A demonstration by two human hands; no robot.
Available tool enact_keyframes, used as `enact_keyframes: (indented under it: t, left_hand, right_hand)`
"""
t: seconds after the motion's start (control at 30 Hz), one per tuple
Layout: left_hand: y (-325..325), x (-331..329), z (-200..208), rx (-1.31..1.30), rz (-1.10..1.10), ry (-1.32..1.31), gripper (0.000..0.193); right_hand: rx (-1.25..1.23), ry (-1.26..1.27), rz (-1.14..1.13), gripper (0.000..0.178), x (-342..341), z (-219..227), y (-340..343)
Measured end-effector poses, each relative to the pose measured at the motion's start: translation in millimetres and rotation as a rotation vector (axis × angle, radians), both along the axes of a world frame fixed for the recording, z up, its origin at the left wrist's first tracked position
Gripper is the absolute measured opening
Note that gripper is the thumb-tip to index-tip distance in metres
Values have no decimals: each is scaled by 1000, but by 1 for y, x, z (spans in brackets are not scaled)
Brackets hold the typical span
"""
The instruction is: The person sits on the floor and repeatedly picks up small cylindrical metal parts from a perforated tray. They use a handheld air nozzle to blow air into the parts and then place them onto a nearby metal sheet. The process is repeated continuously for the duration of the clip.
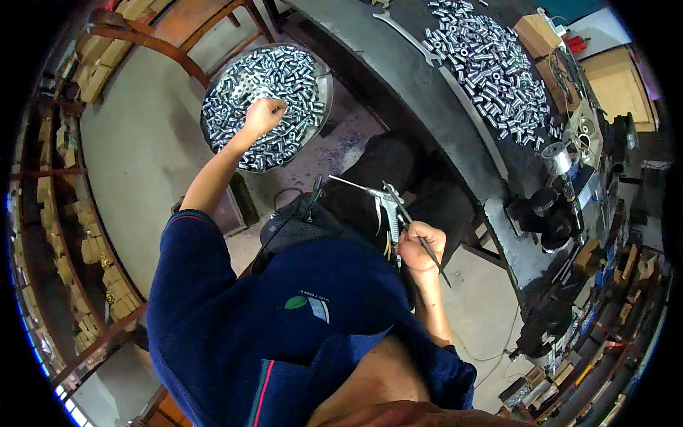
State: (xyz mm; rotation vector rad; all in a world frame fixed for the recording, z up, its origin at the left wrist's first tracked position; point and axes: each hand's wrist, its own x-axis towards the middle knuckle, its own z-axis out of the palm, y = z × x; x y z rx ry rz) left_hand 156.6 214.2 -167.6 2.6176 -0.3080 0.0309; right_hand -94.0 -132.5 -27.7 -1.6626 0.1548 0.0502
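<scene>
My left hand (265, 117) reaches over a round metal pan (325, 96) heaped with small shiny metal sleeves (281, 67). Its fingers are curled together at the pile, and whatever they may pinch is hidden. Close to my body, my right hand (422, 246) is closed around a dark slim rod (406, 213) with a pointed lower end. Against the same fingers lies the handle of a grey air blow gun (388, 208), its thin nozzle pointing left toward the pan. Where the fingers wrap the handle is partly covered.
On the dark workbench (398, 67) to the right lies a large heap of metal sleeves (491, 71), with an open-ended wrench (409, 34) beside it. Wooden blocks (537, 35) stand behind the heap. A wooden chair (188, 35) is at the far left, and shelves (53, 213) line the left side.
</scene>
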Motion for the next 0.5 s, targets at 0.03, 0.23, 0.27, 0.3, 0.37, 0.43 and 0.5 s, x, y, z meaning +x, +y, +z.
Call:
enact_keyframes:
  t: [0.03,0.23,0.27,0.3,0.37,0.43,0.5]
  left_hand:
    - [2,3,-7,26,21,75,17]
    - [16,16,-26,120,18,394,22]
    - [17,16,-25,68,19,410,24]
    - [17,16,-24,75,13,418,26]
    - [16,13,-17,120,3,448,25]
    - [21,10,-22,311,-73,202,25]
    - [19,6,-15,313,-85,120,25]
  right_hand:
    - [1,-13,9,27,0,1,0]
    - [-98,-63,42,29,0,0,0]
    - [-149,-113,30,29,1,2,1]
    - [-122,-90,24,29,0,0,1]
    - [-66,-47,13,29,-2,-5,-1]
    - [-72,-49,19,29,-1,-5,0]
    - [-143,-83,34,28,5,6,2]
